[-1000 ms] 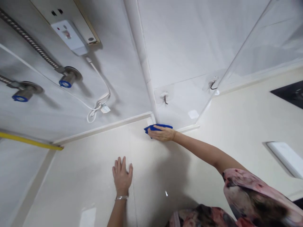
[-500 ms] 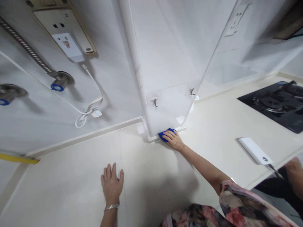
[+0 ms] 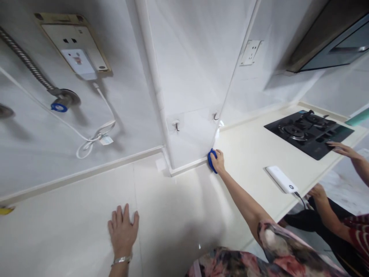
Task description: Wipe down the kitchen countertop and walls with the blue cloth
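Observation:
A folded blue cloth (image 3: 212, 160) is in my right hand (image 3: 218, 161), pressed at the right corner of the wall column's base, where the raised edging (image 3: 188, 166) meets the countertop (image 3: 173, 207). My fingers curl over the cloth and hide part of it. My left hand (image 3: 123, 231) lies flat on the countertop at the lower left, fingers spread, with a silver bracelet at the wrist; it holds nothing.
A white power bank (image 3: 281, 179) with a cable lies on the right counter, near a black gas hob (image 3: 308, 132). Another person's hands (image 3: 344, 149) are at the hob and counter edge. A plugged-in charger (image 3: 78, 61), looped cord and water valve (image 3: 62, 103) are on the left wall.
My right hand has slid the blue cloth rightward along the column's base to its right corner. The view has turned right, showing more of the hob and the other person's hands.

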The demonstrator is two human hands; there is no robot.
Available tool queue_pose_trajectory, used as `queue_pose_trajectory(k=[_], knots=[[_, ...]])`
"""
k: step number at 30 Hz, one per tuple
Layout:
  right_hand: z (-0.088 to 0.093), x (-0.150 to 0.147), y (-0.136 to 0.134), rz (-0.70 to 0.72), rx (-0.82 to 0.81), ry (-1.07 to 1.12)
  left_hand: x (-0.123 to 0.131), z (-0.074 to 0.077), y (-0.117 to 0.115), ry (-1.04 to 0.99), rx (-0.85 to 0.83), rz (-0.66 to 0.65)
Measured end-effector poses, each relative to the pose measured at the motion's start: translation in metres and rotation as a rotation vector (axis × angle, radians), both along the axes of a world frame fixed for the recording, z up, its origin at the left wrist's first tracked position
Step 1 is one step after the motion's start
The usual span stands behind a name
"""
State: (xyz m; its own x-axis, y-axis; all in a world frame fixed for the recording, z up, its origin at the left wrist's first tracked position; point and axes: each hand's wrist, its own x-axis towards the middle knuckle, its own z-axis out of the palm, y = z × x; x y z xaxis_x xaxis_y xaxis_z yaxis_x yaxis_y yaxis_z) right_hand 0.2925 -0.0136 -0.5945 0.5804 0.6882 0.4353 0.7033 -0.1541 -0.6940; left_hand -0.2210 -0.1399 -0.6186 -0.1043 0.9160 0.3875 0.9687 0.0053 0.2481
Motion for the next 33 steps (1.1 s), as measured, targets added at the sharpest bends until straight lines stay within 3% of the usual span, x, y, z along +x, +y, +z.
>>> queue_pose_trajectory(k=[4,12,16,22,25,29,33], knots=[[-0.009,-0.021,0.009,0.017,0.008,-0.064,0.001,0.001,-0.001,-0.013,-0.001,-0.005],[-0.016,-0.042,-0.01,0.043,0.078,-0.3,0.007,0.002,-0.002,-0.074,0.007,-0.007],[-0.019,-0.09,-0.023,0.106,0.064,-0.395,0.008,0.0,-0.001,-0.082,0.018,0.0],[-0.021,-0.183,-0.031,0.298,-0.163,-0.468,0.008,-0.004,-0.001,-0.087,0.011,0.006],[-0.018,-0.207,-0.031,0.316,-0.185,-0.457,0.008,-0.003,-0.001,-0.088,0.001,0.018],[-0.014,-0.194,-0.034,0.491,-0.095,-0.529,0.006,-0.003,-0.002,-0.1,0.012,0.02],[-0.007,-0.13,-0.038,0.651,-0.181,-0.653,0.005,-0.004,-0.004,-0.109,0.018,0.021]])
